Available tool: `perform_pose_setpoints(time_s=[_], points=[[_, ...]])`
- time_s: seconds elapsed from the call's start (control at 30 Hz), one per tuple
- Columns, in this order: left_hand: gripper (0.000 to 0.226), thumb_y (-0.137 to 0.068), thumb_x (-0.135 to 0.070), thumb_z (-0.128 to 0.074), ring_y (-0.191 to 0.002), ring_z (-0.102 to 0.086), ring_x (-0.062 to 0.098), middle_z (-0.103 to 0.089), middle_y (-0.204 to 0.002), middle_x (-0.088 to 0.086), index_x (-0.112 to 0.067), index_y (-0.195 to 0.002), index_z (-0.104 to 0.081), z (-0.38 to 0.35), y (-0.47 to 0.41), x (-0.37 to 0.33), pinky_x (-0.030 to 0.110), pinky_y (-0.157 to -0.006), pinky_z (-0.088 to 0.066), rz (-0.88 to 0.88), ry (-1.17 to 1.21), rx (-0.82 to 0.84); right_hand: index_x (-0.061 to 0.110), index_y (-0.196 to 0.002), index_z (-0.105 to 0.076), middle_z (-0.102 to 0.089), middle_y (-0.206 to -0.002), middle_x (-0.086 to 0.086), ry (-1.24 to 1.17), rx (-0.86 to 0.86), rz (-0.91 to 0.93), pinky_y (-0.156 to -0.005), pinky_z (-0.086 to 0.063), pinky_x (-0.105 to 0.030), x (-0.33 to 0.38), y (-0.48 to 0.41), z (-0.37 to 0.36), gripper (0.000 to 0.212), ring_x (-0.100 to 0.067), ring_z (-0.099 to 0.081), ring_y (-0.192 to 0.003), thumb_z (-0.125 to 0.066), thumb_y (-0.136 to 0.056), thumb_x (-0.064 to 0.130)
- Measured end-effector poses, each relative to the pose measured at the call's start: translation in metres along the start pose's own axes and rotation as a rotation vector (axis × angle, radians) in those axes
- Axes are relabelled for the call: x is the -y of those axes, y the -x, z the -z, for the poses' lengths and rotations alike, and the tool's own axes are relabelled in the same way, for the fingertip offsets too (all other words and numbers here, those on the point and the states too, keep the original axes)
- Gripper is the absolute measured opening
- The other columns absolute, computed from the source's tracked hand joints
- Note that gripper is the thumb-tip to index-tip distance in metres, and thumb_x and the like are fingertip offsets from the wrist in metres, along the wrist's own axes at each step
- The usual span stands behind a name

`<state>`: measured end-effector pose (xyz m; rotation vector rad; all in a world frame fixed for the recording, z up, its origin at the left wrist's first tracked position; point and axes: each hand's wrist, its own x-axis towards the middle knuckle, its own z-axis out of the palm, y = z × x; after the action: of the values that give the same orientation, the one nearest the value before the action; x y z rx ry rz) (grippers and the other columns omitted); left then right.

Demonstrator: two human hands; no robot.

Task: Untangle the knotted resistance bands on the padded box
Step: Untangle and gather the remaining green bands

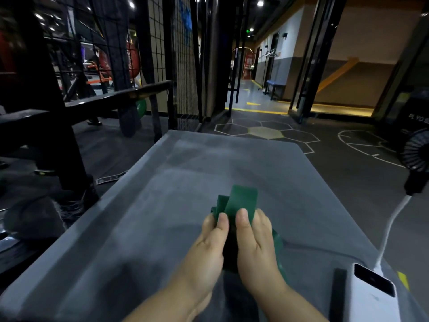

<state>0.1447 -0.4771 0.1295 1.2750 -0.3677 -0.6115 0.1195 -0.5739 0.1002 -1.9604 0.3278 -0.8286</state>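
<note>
A green resistance band point(239, 199) lies bunched on the grey padded box point(176, 182), near its front middle. My left hand point(212, 242) pinches the band's left folds, thumb on top. My right hand point(254, 238) pinches the right folds, thumb on top as well. The two hands sit side by side, almost touching. Between them a darker stretch of band point(229, 254) runs back toward me, and more green band point(279, 247) trails past my right hand. Any knot is hidden under my fingers.
A white device point(369, 296) with a white cable point(392, 219) lies at the box's near right corner, beside a black strip point(337, 296). A black fan point(415, 154) stands on the floor to the right. Black rack frames and a bench point(69, 112) stand left.
</note>
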Motion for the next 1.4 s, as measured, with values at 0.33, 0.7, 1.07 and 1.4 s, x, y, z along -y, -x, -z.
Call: perform_pose_setpoints(time_s=[0.33,0.7,1.07,1.4], points=[[0.046,-0.074,-0.038,-0.065,-0.091,-0.071,0.029,-0.073,-0.097,0.019,-0.002,-0.103,-0.072,0.018,-0.006,-0.015,0.035,-0.074,-0.056,0.080,0.011,0.014,0.026,-0.077,-0.047,-0.054,-0.083,0.009,0.133,0.179,-0.020,-0.089,-0.042,-0.041,0.008,-0.001,0.014,0.076,-0.014,-0.052,-0.091,-0.008,-0.071,0.091],[0.039,-0.093,-0.033,-0.049,-0.058,-0.068,0.025,-0.071,-0.073,0.017,-0.002,-0.087,-0.071,0.042,-0.008,-0.031,0.032,-0.050,-0.057,0.047,0.148,-0.222,0.004,-0.078,-0.060,-0.063,-0.074,-0.009,0.204,-0.097,-0.299,-0.070,-0.045,-0.034,-0.021,-0.028,0.082,0.051,-0.024,-0.058,-0.075,-0.050,-0.093,0.052],[0.035,-0.093,-0.035,-0.046,-0.051,-0.058,0.017,-0.061,-0.062,0.006,-0.009,-0.083,-0.067,0.066,-0.012,-0.034,0.029,-0.052,-0.050,-0.069,0.258,-0.250,0.011,-0.124,-0.049,-0.068,-0.106,-0.003,-0.207,0.325,-0.767,-0.067,-0.053,-0.031,-0.057,0.001,0.028,0.085,-0.018,-0.067,-0.082,-0.084,-0.061,0.057],[0.040,-0.094,-0.031,-0.042,-0.045,-0.054,0.015,-0.056,-0.053,0.003,-0.011,-0.067,-0.063,0.062,-0.010,-0.034,0.023,-0.047,-0.048,-0.147,0.339,-0.278,0.002,-0.097,-0.055,-0.062,-0.091,-0.015,-0.726,0.044,-0.859,-0.071,-0.056,-0.036,-0.053,0.001,0.018,0.061,-0.024,-0.068,-0.075,-0.082,-0.060,0.043]])
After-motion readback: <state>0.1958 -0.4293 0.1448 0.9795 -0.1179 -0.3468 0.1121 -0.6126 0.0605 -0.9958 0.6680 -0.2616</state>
